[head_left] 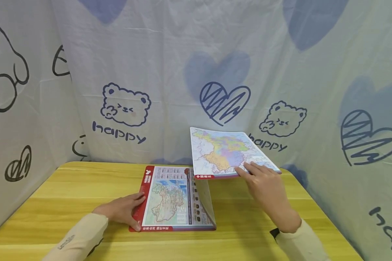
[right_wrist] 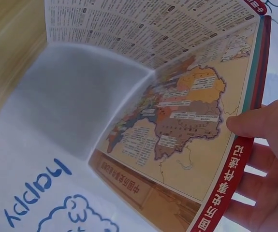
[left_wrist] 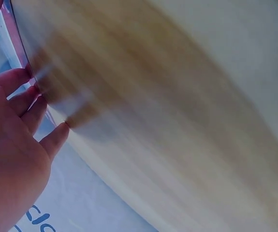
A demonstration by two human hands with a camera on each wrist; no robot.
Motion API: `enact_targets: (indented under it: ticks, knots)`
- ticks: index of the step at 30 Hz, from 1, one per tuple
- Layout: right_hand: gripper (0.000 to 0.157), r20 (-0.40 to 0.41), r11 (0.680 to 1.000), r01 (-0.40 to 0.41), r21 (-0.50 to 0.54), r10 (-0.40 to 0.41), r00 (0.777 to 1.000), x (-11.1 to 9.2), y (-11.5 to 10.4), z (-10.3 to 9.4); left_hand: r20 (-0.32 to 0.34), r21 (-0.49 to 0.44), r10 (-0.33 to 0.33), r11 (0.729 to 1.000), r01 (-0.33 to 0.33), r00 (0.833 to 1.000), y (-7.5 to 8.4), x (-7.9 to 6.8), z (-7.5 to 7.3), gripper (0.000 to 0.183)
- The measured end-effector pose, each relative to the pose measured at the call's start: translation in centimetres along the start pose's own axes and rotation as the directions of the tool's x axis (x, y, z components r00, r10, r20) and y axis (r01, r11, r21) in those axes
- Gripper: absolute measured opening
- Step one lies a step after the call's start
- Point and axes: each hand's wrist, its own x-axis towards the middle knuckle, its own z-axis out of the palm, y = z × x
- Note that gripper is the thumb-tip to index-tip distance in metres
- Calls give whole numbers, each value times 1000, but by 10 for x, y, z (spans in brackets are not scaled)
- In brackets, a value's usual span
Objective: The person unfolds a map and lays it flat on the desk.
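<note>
A fold-out map (head_left: 166, 203) with a red border lies on the wooden table, a printed map and text showing on its face. Its raised panel (head_left: 220, 152), with a multicoloured map on top, is lifted at the right and tilted above the table. My right hand (head_left: 268, 190) pinches this panel's near right edge. In the right wrist view the thumb (right_wrist: 255, 123) presses the inner printed side, with the other fingers behind. My left hand (head_left: 122, 209) rests at the red left edge of the lower panel, fingers spread. Its fingertips (left_wrist: 61, 129) touch that edge in the left wrist view.
The yellow wood-grain table (head_left: 94, 181) extends around the map on both sides. A pale cloth curtain (head_left: 170, 72) with hearts, bears and "happy" lettering stands close behind the table and along both sides.
</note>
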Motion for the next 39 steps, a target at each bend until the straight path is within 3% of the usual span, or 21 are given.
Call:
enact_targets:
  ticks: [7,15,20,29,34,39]
  knots:
    - [40,-77,999,-32,17,34,996,-11,21,-7,3,60,76,995,-76,997,-2,-2,-1,104]
    - [33,-158,999,-50,5,51,986,-23,44,-15,4,5,42,999,-42,999,-13,-8,-2,104]
    - [19,-169,998,-56,-12,53,984,-32,53,-14,5,-12,47,999,-47,999,-18,-12,-3,103]
    - [19,-243,999,-49,20,52,969,-43,66,-10,-24,-15,-10,1000,10,1000,-29,-20,-3,93]
    - [46,-232,999,-53,-6,50,971,-49,71,-10,-48,30,-16,999,17,999,-33,-25,-4,89]
    - [47,-232,998,-59,-15,54,971,-57,74,-8,-52,46,-48,998,51,997,-36,-30,-6,88]
